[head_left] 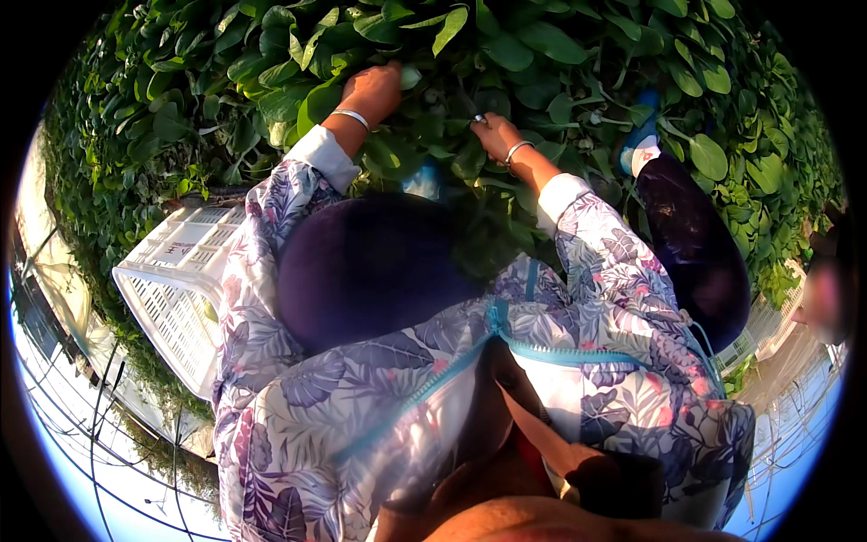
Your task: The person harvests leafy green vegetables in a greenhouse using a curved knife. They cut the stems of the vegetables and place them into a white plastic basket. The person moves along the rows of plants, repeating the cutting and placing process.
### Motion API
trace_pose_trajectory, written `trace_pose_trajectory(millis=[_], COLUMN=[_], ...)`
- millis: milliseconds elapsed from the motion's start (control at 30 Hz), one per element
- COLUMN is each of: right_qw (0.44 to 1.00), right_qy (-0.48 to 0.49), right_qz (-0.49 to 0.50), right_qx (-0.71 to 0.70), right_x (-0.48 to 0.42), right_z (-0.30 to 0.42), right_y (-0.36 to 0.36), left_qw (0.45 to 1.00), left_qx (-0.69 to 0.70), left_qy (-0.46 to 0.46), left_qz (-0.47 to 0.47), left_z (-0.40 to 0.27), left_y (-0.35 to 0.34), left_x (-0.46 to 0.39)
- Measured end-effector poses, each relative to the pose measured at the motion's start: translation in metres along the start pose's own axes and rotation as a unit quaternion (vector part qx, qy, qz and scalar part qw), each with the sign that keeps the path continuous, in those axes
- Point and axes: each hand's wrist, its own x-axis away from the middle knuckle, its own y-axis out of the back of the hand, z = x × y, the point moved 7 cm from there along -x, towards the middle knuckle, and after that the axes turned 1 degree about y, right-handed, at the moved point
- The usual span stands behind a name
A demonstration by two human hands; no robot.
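Observation:
My left hand (pixel 374 92), with a silver bangle at the wrist, reaches into a dense bed of leafy greens (pixel 515 51). Its fingers are curled beside a pale leaf stalk (pixel 409 77); whether they grip it is not clear. My right hand (pixel 498 137) is lower and to the right, over shaded leaves and stems, with a ring and a bangle. Its fingertips are bent down among the plants, and what they touch is hidden. Both arms are in floral sleeves with turned-back white cuffs.
A white plastic crate (pixel 177 261) lies tipped on its side at the left. My feet in blue coverings (pixel 637 139) stand among the plants. At the right edge is another person (pixel 828 291), blurred, near a pale crate (pixel 779 325). Greenhouse frame bars (pixel 95 433) show at lower left.

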Motion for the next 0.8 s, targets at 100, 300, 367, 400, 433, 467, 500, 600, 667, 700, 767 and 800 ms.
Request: trace_pose_trajectory(millis=[100, 300, 367, 400, 433, 467, 500, 600, 667, 700, 767, 800], right_qw=[0.994, 0.967, 0.973, 0.981, 0.988, 0.992, 0.996, 0.998, 0.997, 1.0, 0.998, 0.998], right_qy=[0.027, -0.09, -0.082, -0.064, -0.046, -0.032, -0.011, 0.029, 0.052, 0.004, -0.012, 0.012], right_qz=[-0.049, -0.018, -0.028, -0.033, -0.039, -0.041, -0.044, -0.046, -0.048, -0.018, 0.03, 0.035], right_qx=[-0.097, -0.239, -0.215, -0.179, -0.145, -0.117, -0.082, -0.008, 0.033, -0.014, -0.052, -0.055], right_x=[-0.016, -0.025, -0.034, -0.041, -0.049, -0.059, -0.067, -0.088, -0.089, -0.083, -0.057, -0.056], right_z=[-0.008, 0.017, 0.013, 0.011, 0.005, -0.001, -0.005, -0.014, -0.006, -0.01, 0.003, -0.005], right_y=[-0.005, -0.016, -0.02, -0.021, -0.022, -0.024, -0.024, -0.026, -0.024, -0.026, -0.031, -0.033], left_qw=[1.0, 0.999, 0.997, 0.996, 0.995, 0.994, 0.992, 0.986, 0.983, 0.989, 0.996, 0.996], left_qx=[0.011, 0.04, 0.082, 0.093, 0.103, 0.112, 0.123, 0.151, 0.169, 0.137, 0.085, 0.093], left_qy=[-0.001, 0.015, 0.012, 0.009, 0.005, 0.0, 0.022, 0.066, 0.075, 0.05, 0.011, 0.007], left_qz=[-0.003, -0.015, -0.005, -0.007, -0.01, -0.013, -0.011, -0.001, -0.001, 0.003, 0.003, -0.011], left_z=[-0.003, 0.01, 0.009, 0.01, 0.01, 0.009, 0.011, 0.01, 0.009, 0.005, 0.0, -0.002], left_y=[-0.004, -0.017, -0.011, -0.012, -0.013, -0.014, -0.017, -0.023, -0.021, -0.019, -0.016, -0.018], left_x=[0.002, 0.004, 0.009, 0.009, 0.008, 0.007, 0.008, 0.009, 0.008, 0.008, 0.019, 0.015])
